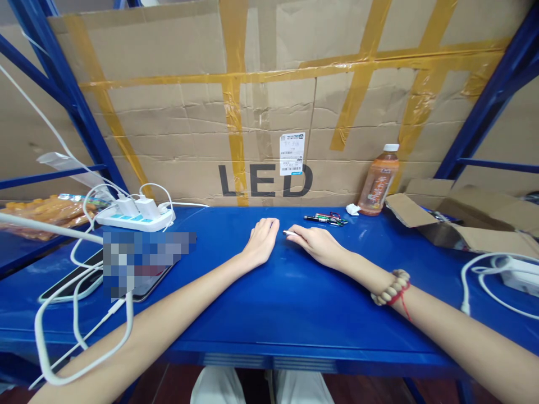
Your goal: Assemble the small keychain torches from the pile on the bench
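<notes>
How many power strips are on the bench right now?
2. The left strip sits at back left, chargers plugged in; the right strip lies at the right edge, partly cut off by the frame. Others may be hidden.

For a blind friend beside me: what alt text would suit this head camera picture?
Two bare arms stretch over a blue table: the left hand lies flat, the right hand pinches a small silver stick. Behind are pens and a drink bottle.
</notes>
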A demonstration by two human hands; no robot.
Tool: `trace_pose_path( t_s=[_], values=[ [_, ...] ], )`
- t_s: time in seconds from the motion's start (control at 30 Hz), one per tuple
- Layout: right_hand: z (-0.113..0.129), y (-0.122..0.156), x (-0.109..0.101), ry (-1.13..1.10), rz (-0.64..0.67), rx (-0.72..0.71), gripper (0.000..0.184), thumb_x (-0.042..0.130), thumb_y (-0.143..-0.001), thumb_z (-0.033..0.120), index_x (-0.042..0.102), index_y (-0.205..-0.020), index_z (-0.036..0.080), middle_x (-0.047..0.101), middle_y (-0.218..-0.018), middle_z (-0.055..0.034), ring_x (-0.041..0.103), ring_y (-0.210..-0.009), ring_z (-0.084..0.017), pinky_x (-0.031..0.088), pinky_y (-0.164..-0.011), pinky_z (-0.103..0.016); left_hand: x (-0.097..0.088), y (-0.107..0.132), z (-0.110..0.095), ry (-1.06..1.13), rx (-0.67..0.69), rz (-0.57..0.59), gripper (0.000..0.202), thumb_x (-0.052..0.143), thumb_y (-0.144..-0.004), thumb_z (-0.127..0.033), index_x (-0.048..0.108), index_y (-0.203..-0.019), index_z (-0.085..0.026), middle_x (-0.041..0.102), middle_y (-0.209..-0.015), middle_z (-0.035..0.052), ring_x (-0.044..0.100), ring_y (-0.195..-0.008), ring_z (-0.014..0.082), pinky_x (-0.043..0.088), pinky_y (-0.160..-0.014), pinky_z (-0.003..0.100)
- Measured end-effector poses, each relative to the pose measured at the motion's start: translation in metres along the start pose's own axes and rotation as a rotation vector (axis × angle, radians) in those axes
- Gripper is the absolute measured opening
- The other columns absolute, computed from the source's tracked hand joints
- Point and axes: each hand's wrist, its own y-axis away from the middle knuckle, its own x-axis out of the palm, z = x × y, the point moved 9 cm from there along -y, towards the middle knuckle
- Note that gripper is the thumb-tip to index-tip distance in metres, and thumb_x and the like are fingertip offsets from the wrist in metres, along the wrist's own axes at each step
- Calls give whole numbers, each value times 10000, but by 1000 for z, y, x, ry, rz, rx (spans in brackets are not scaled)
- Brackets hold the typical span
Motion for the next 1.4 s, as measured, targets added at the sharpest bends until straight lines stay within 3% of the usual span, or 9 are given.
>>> trace_pose_path(
  t_s=[0.73,0.97,1.4],
  values=[
    [3,0,0,35,8,-22,331,352,-903,473,567,-956,227,680,-800,-16,625,-725,-187,337,-572,-235,1,0,2,-3,-9,4,393,131,-934,-336,462,-1107,-213,477,-1205,58,386,-1173,186,248,-1036,388],
    [5,0,0,4,15,-51,330,370,-900,466,611,-994,261,693,-946,-2,634,-823,-189,377,-646,-240,1,0,3,11,-12,5,394,124,-934,-347,468,-1076,-217,471,-1208,55,381,-1175,186,243,-1038,397],
    [5,-1,2,-30,20,-75,312,420,-878,469,633,-990,272,697,-951,4,637,-865,-186,407,-679,-238,3,1,1,-30,6,18,408,105,-932,-335,457,-1100,-216,469,-1201,59,381,-1166,193,244,-1032,408]
  ],
)
